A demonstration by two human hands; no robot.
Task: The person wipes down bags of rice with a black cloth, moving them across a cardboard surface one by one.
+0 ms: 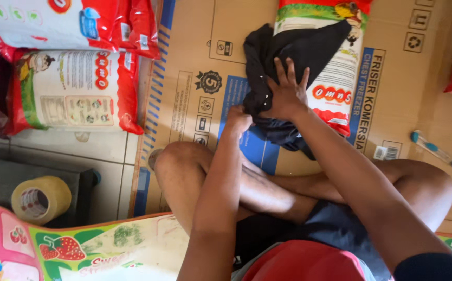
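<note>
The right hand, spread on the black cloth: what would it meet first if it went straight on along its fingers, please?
Likely more black cloth, then the red, white and green printed sack beneath the right hand; depth is unclear.

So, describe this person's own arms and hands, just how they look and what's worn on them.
Both forearms are bare down to the hands. The left hand and right hand wear no gloves, and no rings, watch or bracelet show. A dark blue sleeve edge appears at the right upper arm, bottom right of the view. No left sleeve is in view. The fingers are uncovered.
</note>
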